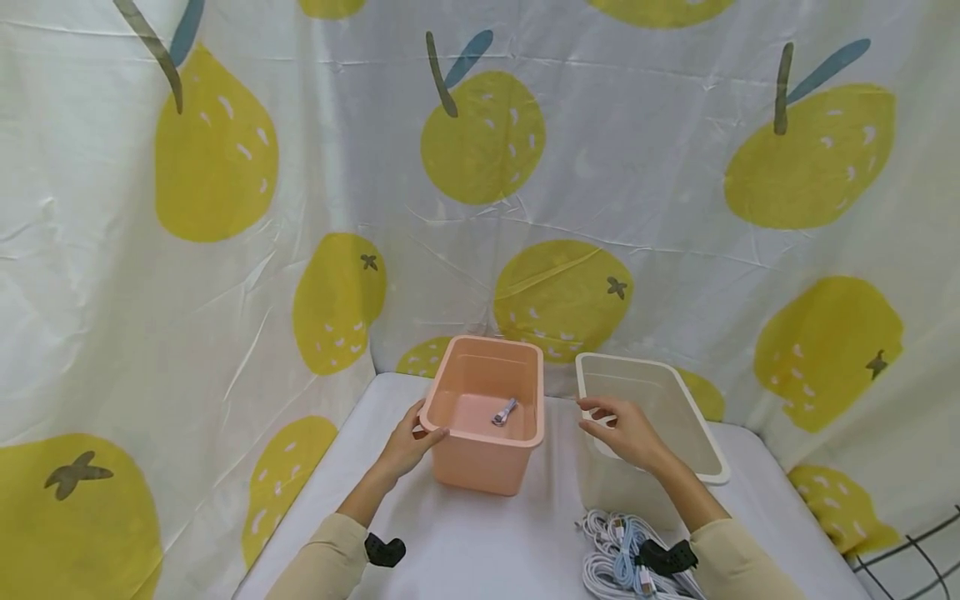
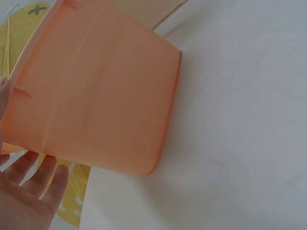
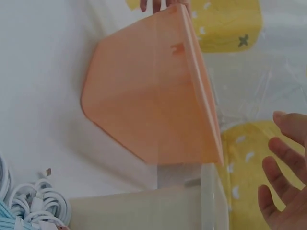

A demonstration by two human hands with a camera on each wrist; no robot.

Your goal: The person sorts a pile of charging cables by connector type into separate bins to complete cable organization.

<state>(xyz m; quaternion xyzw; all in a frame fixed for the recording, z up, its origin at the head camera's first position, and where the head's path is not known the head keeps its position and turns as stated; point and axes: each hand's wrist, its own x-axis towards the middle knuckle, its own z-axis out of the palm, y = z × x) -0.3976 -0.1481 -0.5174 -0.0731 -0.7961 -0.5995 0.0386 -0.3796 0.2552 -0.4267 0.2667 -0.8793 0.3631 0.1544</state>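
- Your left hand (image 1: 408, 443): forearm reaching forward, fingers loosely extended, thumb curled forward.
- Your right hand (image 1: 624, 431): palm down, fingers relaxed and spread.
- Both sleeves beige, wrists bare.

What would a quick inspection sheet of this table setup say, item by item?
Surface: white table, covered in a plain sheet.
Job's things: pink bin standing upright with one small silvery plug inside; white bin beside it, apart, contents not visible.
Clutter: nothing seen.
Hands: left hand touches the pink bin's left rim; right hand rests on the white bin's near rim, fingers relaxed.
Cables: bundle of white and pale blue cables lying on the table in front of the white bin.
Surroundings: white curtain printed with yellow fruit on all sides; a wire rack at far right.
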